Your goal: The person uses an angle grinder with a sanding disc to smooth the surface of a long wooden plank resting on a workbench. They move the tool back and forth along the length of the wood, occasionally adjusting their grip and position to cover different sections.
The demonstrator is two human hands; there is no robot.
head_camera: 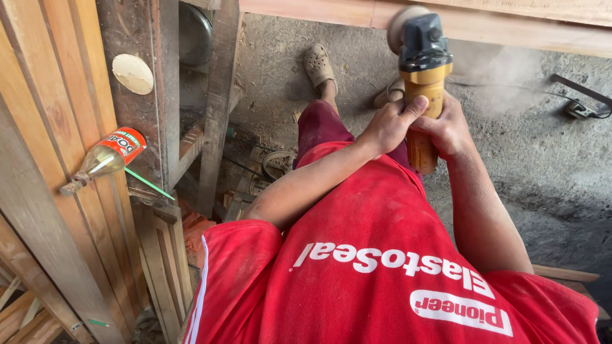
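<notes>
We see both hands wrapped around a yellow and black angle grinder (422, 83). The left hand (389, 127) grips the yellow body from one side, thumb lying up along it; the right hand (449, 130) closes on it from the other side, and the two hands touch. The grinder points away from the body, its black head up against a long pale wooden plank (510, 28) that runs across the top of the view, with a round sanding disc (400, 22) showing just beside the head. A haze of dust (510, 76) hangs under the plank to the right.

Below the arms we see a red shirt (382, 255) with white lettering, dark red shorts, and a foot in a tan clog (317, 65) on the dusty concrete floor (548, 159). A black cable (583, 95) lies on the floor at far right.

To the left, well apart from the hands, wooden slats (57, 127) lean, and on them rests a small glass bottle (105, 159) with an orange label, a green stick (148, 183) beside it. A round pale disc (132, 73) sits on a dark post.
</notes>
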